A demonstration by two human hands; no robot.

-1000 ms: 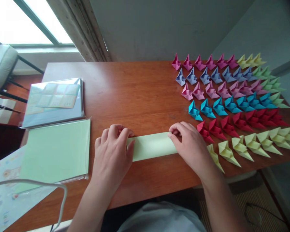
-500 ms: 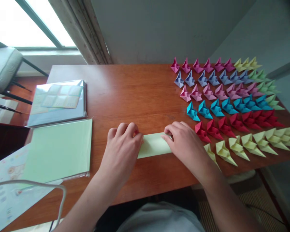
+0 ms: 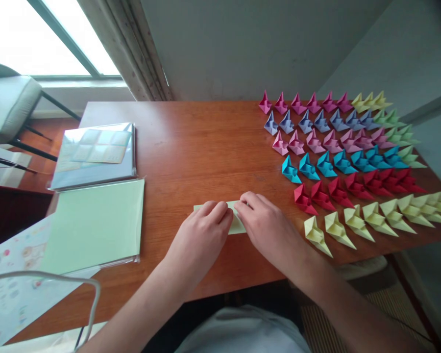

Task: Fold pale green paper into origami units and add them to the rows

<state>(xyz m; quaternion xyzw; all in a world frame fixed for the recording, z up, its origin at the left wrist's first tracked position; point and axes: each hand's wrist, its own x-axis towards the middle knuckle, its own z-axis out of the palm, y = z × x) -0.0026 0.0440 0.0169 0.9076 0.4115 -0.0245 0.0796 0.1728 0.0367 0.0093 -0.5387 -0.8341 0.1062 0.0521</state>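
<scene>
A pale yellow-green strip of folded paper (image 3: 236,226) lies on the table near its front edge. My left hand (image 3: 209,230) rests over its left part, fingers curled and pressed together on the paper. From the other side my right hand (image 3: 262,218) holds the right part, thumb and index finger pinched at the upper edge. The two hands are close together, with a short piece of the strip showing between them. Both hands cover much of the paper, so its folds there are hidden.
Rows of folded paper boats (image 3: 327,164) in several colours fill the right side of the wooden table (image 3: 191,147). At left lie a pack of light green paper (image 3: 99,225), a wrapped pack (image 3: 95,169), a printed sheet (image 3: 14,294) and a white cable (image 3: 95,299).
My left hand has slid right along the strip, nearer my right hand. The strip's left end now shows beyond my left hand. My right hand has shifted slightly left.
</scene>
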